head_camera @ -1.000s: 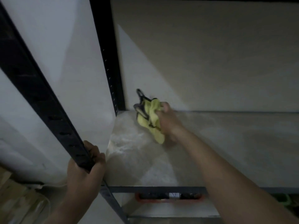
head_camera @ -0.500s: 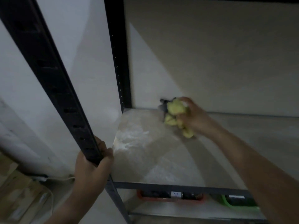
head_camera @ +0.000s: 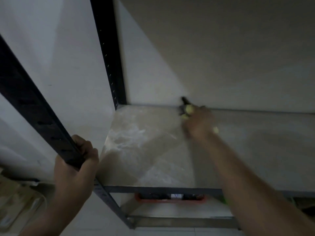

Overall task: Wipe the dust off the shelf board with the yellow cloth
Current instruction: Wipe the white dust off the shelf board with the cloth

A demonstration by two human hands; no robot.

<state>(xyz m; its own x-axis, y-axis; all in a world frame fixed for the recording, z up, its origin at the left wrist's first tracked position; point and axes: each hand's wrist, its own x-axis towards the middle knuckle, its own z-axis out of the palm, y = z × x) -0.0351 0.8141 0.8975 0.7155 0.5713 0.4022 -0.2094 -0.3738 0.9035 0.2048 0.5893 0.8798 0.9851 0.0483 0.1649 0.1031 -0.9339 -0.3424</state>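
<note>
right hand [head_camera: 199,123] balled tight round cloth [head_camera: 188,109], at back edge of board [head_camera: 144,160] by the wall [head_camera: 221,57] | left hand [head_camera: 75,166] clamped on post [head_camera: 34,108] | risk: I see little cloth under that fist, so I reckon knuckles scrape and the pale dust [head_camera: 126,137] front-left gets missed

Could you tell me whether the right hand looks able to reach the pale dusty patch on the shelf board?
Probably yes: only bare shelf board lies between the right hand, gripping the yellow cloth by the back edge, and the dusty patch.
</note>
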